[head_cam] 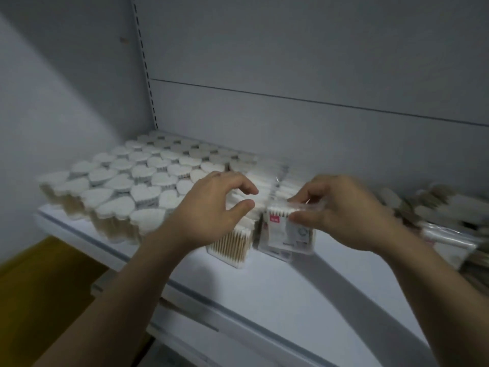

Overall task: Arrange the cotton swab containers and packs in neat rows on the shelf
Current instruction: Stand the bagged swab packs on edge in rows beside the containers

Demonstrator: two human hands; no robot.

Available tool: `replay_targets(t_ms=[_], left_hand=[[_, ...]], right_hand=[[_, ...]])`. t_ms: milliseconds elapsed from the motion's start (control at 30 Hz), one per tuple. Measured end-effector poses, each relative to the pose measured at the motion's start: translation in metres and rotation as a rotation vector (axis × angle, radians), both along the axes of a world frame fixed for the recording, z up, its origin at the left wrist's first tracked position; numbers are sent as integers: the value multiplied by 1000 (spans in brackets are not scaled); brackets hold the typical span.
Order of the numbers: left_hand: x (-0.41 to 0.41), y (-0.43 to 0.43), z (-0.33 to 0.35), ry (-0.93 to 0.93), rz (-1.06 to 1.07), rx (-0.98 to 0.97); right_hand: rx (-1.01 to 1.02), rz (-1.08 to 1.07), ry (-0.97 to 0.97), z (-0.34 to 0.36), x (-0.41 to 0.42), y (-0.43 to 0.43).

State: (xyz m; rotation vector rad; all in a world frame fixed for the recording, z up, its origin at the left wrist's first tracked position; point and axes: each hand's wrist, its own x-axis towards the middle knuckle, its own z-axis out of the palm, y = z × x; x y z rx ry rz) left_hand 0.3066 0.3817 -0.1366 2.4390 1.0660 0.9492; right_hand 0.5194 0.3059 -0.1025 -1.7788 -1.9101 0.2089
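Item: labelled swab pack (287,234), frame centre, on shelf (264,287); my right hand (341,210) pinches its top. My left hand (211,205) curls over neighbouring pack (230,246); grip unclear. Heart-shaped containers (127,181), left.

Single head cam, wide-angle, looking forward and down, close over the shelf (277,282); rear wall fills frame top.

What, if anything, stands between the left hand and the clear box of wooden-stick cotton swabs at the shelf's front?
Nothing visible does: the left hand sits directly above that clear box, though contact is hidden. The right hand pinches the neighbouring red-labelled clear pack.
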Motion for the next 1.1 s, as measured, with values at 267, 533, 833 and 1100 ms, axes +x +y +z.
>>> replay_targets(t_ms=[267,533,833,1100], left_hand=[[15,16,-2,211,-129,80],[26,23,-4,278,-212,124],[70,25,23,322,-212,210],[137,24,31,436,-170,201]], right_hand=[[123,-146,-177,-50,-27,0],[183,-133,-333,-65,-30,-4],[52,-247,-294,0,27,-11],[-213,-305,-264,4,106,43]])
